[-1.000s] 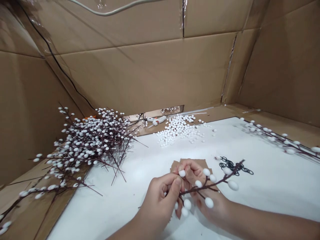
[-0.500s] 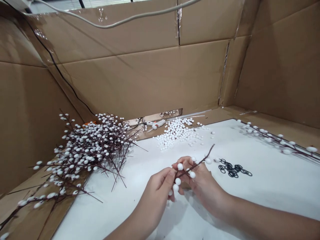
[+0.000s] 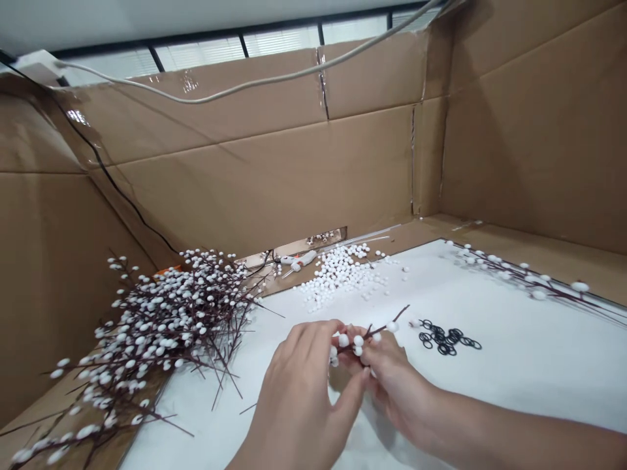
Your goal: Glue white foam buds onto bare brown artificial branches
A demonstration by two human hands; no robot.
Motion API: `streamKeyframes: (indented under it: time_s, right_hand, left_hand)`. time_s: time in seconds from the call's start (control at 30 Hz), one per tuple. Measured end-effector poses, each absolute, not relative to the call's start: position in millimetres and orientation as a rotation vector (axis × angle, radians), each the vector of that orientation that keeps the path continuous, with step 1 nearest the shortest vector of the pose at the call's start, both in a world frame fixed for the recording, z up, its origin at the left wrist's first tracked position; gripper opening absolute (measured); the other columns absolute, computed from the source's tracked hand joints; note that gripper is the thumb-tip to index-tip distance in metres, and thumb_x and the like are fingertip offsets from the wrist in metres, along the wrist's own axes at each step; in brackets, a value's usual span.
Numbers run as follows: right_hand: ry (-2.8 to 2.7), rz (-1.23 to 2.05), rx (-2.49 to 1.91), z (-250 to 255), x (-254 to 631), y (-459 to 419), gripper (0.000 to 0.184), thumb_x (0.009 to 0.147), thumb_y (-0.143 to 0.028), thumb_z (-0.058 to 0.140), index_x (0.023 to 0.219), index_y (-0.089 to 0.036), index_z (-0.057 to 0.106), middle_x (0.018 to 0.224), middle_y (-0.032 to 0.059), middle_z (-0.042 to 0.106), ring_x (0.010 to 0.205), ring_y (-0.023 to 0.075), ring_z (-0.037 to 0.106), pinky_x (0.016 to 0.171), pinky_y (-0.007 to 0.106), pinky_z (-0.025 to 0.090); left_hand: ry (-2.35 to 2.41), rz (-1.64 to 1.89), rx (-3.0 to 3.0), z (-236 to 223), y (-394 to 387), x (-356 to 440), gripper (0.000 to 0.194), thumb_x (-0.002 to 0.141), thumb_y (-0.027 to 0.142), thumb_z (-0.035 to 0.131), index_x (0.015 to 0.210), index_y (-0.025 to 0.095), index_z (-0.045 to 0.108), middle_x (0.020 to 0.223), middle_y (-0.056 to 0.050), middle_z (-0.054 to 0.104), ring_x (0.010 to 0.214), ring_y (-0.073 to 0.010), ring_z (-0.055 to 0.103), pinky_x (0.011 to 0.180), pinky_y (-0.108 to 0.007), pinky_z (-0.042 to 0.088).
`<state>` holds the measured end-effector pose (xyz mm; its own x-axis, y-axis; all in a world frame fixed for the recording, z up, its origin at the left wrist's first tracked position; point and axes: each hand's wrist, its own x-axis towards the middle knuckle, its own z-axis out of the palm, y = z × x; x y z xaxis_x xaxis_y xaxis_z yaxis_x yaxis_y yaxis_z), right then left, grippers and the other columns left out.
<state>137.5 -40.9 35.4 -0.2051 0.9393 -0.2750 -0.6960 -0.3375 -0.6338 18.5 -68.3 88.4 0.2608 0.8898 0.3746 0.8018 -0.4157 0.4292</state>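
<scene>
The left hand [image 3: 298,405] and the right hand [image 3: 386,382] meet near the front of the white-covered desk [image 3: 514,385], fingers curled nearly shut, together pinching a short dark twig [image 3: 377,334] studded with white foam buds, its tip pointing toward the back edge. Just right of them lies a loose scatter of black rubber rings [image 3: 443,341]. Near the back edge sits a heap of white foam balls [image 3: 340,277], with what looks like a glue gun [image 3: 296,261] beyond it. A large bundle of budded branches [image 3: 166,326] spills over the left edge, and a single branch [image 3: 519,274] lies toward the back right corner
</scene>
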Motion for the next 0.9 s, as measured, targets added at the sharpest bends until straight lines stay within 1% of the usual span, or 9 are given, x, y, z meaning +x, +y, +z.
streamKeyframes:
  time_s: [0.13, 0.23, 0.33, 0.43, 0.5, 0.57, 0.7, 0.8, 0.9]
  right_hand:
    - [-0.471, 1.826, -0.667, 37.5, 138.4, -43.8, 0.017, 0.060, -0.020, 0.075, 0.068, -0.018, 0.060, 0.068, -0.0016, 0.064, 0.080, 0.0147, 0.064, 0.073, 0.022, 0.050]
    - [-0.468, 1.931, -0.620, 41.8, 140.8, -44.6, 0.017, 0.073, -0.032, 0.067, 0.079, -0.016, 0.062, 0.079, 0.0017, 0.067, 0.089, 0.0136, 0.063, 0.081, 0.022, 0.048]
    - [-0.431, 2.002, -0.677, 45.7, 143.9, -42.1, 0.025, 0.079, -0.038, 0.059, 0.088, -0.015, 0.062, 0.091, 0.0047, 0.067, 0.092, 0.0121, 0.063, 0.085, 0.020, 0.047]
    - [-0.307, 2.017, -0.753, 45.8, 145.8, -35.0, 0.021, 0.079, -0.031, 0.060, 0.091, -0.013, 0.060, 0.084, 0.0059, 0.066, 0.079, 0.0119, 0.065, 0.078, 0.021, 0.051]
    - [-0.224, 2.005, -0.750, 44.9, 145.8, -29.2, 0.014, 0.078, -0.020, 0.057, 0.089, -0.012, 0.059, 0.075, 0.0056, 0.065, 0.069, 0.0116, 0.065, 0.072, 0.021, 0.053]
    - [-0.188, 1.996, -0.726, 44.2, 145.2, -24.6, 0.016, 0.075, -0.008, 0.053, 0.090, -0.011, 0.056, 0.074, 0.0060, 0.064, 0.066, 0.0108, 0.064, 0.070, 0.020, 0.053]
    - [-0.212, 1.971, -0.735, 43.6, 143.8, -21.7, 0.034, 0.070, 0.004, 0.051, 0.099, -0.012, 0.051, 0.087, 0.0096, 0.063, 0.080, 0.0138, 0.066, 0.074, 0.019, 0.053]
    - [-0.259, 1.913, -0.756, 42.9, 143.4, -22.7, 0.027, 0.073, 0.000, 0.056, 0.097, -0.013, 0.051, 0.086, 0.0079, 0.062, 0.089, 0.0159, 0.065, 0.075, 0.019, 0.053]
    - [-0.351, 1.901, -0.757, 41.6, 143.2, -24.4, 0.017, 0.072, -0.007, 0.065, 0.082, -0.015, 0.054, 0.083, 0.0041, 0.062, 0.092, 0.0135, 0.064, 0.073, 0.014, 0.052]
  left_hand:
    - [1.507, 0.885, 2.229, 92.1, -53.9, 25.9, 0.008, 0.077, 0.020, 0.051, 0.077, 0.024, 0.059, 0.085, 0.001, 0.063, 0.083, -0.0187, 0.055, 0.070, -0.029, 0.041]
    - [1.442, 0.924, 1.957, 96.2, -44.4, 17.7, 0.016, 0.078, 0.030, 0.051, 0.067, 0.020, 0.055, 0.065, 0.002, 0.058, 0.064, -0.0145, 0.054, 0.061, -0.024, 0.041]
    - [1.384, 0.918, 1.792, 99.4, -40.9, 2.1, 0.023, 0.075, 0.038, 0.055, 0.064, 0.019, 0.054, 0.061, 0.002, 0.054, 0.062, -0.0134, 0.051, 0.054, -0.021, 0.038]
    - [1.319, 0.917, 1.717, 96.7, -41.6, -13.1, 0.027, 0.071, 0.042, 0.058, 0.062, 0.018, 0.053, 0.060, 0.002, 0.054, 0.060, -0.0131, 0.050, 0.055, -0.022, 0.038]
    - [1.332, 0.891, 1.667, 91.5, -43.4, -20.5, 0.029, 0.070, 0.045, 0.059, 0.061, 0.018, 0.053, 0.058, 0.002, 0.053, 0.057, -0.0123, 0.048, 0.054, -0.021, 0.036]
    - [1.345, 0.849, 1.606, 85.8, -46.2, -24.9, 0.032, 0.069, 0.048, 0.060, 0.060, 0.017, 0.053, 0.055, 0.002, 0.052, 0.053, -0.0113, 0.045, 0.051, -0.021, 0.035]
    - [1.265, 0.734, 1.505, 79.6, -55.4, -26.6, 0.034, 0.072, 0.049, 0.056, 0.061, 0.017, 0.051, 0.058, 0.002, 0.051, 0.056, -0.0121, 0.048, 0.055, -0.021, 0.036]
    - [1.208, 0.638, 1.512, 79.1, -64.3, -22.9, 0.033, 0.075, 0.048, 0.052, 0.062, 0.018, 0.048, 0.060, 0.002, 0.051, 0.059, -0.0128, 0.049, 0.057, -0.022, 0.037]
    - [1.264, 0.570, 1.657, 78.2, -71.3, -16.4, 0.031, 0.079, 0.044, 0.047, 0.063, 0.018, 0.047, 0.061, 0.002, 0.051, 0.060, -0.0127, 0.048, 0.055, -0.021, 0.035]
